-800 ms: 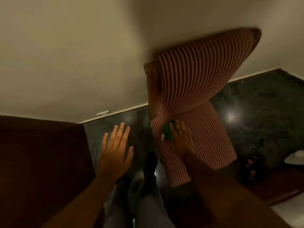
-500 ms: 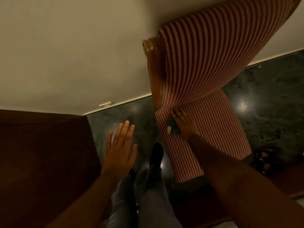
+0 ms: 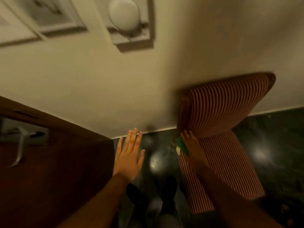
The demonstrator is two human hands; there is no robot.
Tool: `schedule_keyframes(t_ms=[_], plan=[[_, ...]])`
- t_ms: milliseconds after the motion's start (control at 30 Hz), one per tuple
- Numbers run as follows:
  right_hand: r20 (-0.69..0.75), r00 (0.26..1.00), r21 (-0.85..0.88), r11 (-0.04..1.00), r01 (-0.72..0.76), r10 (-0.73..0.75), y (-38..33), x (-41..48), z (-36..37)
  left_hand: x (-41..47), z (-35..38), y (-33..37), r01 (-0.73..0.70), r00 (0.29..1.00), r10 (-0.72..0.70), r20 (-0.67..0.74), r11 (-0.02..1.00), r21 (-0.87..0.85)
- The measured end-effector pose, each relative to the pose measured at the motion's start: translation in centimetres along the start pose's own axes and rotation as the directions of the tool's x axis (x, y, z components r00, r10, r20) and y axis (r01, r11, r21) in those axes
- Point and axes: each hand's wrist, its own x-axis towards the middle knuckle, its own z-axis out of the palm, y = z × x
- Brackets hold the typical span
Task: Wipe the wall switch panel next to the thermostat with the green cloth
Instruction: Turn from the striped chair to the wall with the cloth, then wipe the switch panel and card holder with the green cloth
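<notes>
At upper left of the wall [image 3: 98, 79], two white framed plates are mounted, both motion-blurred: one switch panel [image 3: 41, 15] running off the top left corner, and just to its right one thermostat [image 3: 130, 22] with a single round white dial. The markings on both cannot be read.

Below, at the left edge, one dark wooden door [image 3: 54, 170] carries one metal lever handle [image 3: 21, 142].

Two bare hands are in view. The left hand [image 3: 129, 160] is held flat, palm down, with all five fingers extended and slightly spread. It holds nothing and hangs over the dark polished floor [image 3: 271, 153], its fingertips near the line where wall meets floor.

Two dark shoes [image 3: 167, 193] show between the forearms at the bottom edge.

The right hand [image 3: 193, 149] rests on the front left corner of the seat of one red-and-white striped chair [image 3: 230, 112]. Its fingers are curled down over one green cloth [image 3: 181, 145], which is bunched against the seat edge with a pale tag showing below it. Whether the cloth is clamped or only covered cannot be told. The cloth is well apart from the switch panel.

Compared with the frame from half a second ago, the view has tilted upward: the panel, thermostat and door handle have come into view, and the chair sits lower and further right. The left hand remains flat and empty; the right hand remains on the cloth at the seat.
</notes>
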Motion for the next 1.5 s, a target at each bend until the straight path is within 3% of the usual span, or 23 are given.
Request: schedule_keyframes(t_ms=[167, 300, 500, 633, 733, 800, 933, 1167, 1300, 1500], plan=[[-0.110, 0.987, 0.002, 0.993, 0.119, -0.118, -7.2, 0.3, -5.2, 2.4, -6.0, -0.9, 0.058, 0.993, -0.058, -0.103, 0.998, -0.002], [-0.285, 0.928, 0.032, 0.965, 0.261, -0.242, -12.9, 0.4, -9.3, 4.7, -10.3, -1.9, 0.112, 0.970, -0.116, -0.215, 0.993, -0.027], [-0.515, 0.736, -0.025, 0.866, 0.500, -0.440, -21.8, 0.4, -15.0, 8.7, -19.1, -5.0, 0.156, 0.862, -0.192, -0.468, 0.981, -0.115], [-0.642, 0.552, -0.110, 0.777, 0.620, -0.531, -28.7, 1.8, -17.5, 12.6, -25.7, -7.3, 0.139, 0.737, -0.160, -0.657, 0.987, -0.085], [-0.735, 0.367, -0.253, 0.733, 0.632, -0.570, -33.3, 3.3, -18.7, 15.1, -29.7, -9.6, 0.153, 0.630, -0.162, -0.759, 0.985, -0.083], [-0.768, 0.302, -0.297, 0.731, 0.615, -0.565, -35.7, 4.7, -19.5, 16.8, -31.9, -11.6, 0.130, 0.596, -0.121, -0.794, 0.990, -0.053], [-0.785, 0.260, -0.295, 0.708, 0.642, -0.562, -38.2, 7.5, -20.0, 20.4, -35.7, -15.1, 0.108, 0.557, -0.084, -0.826, 0.994, -0.027], [-0.777, 0.217, -0.419, 0.742, 0.523, -0.591, -38.9, 11.2, -18.5, 24.1, -38.8, -18.7, 0.002, 0.449, 0.099, -0.888, 0.994, 0.112], [-0.767, 0.239, -0.424, 0.750, 0.508, -0.595, -38.2, 11.7, -17.0, 24.4, -38.4, -19.0, 0.015, 0.425, 0.102, -0.899, 0.993, 0.119], [-0.820, 0.213, -0.352, 0.761, 0.544, -0.532, -39.8, 11.7, -18.0, 24.3, -38.4, -19.1, 0.012, 0.403, 0.110, -0.909, 0.992, 0.126]])
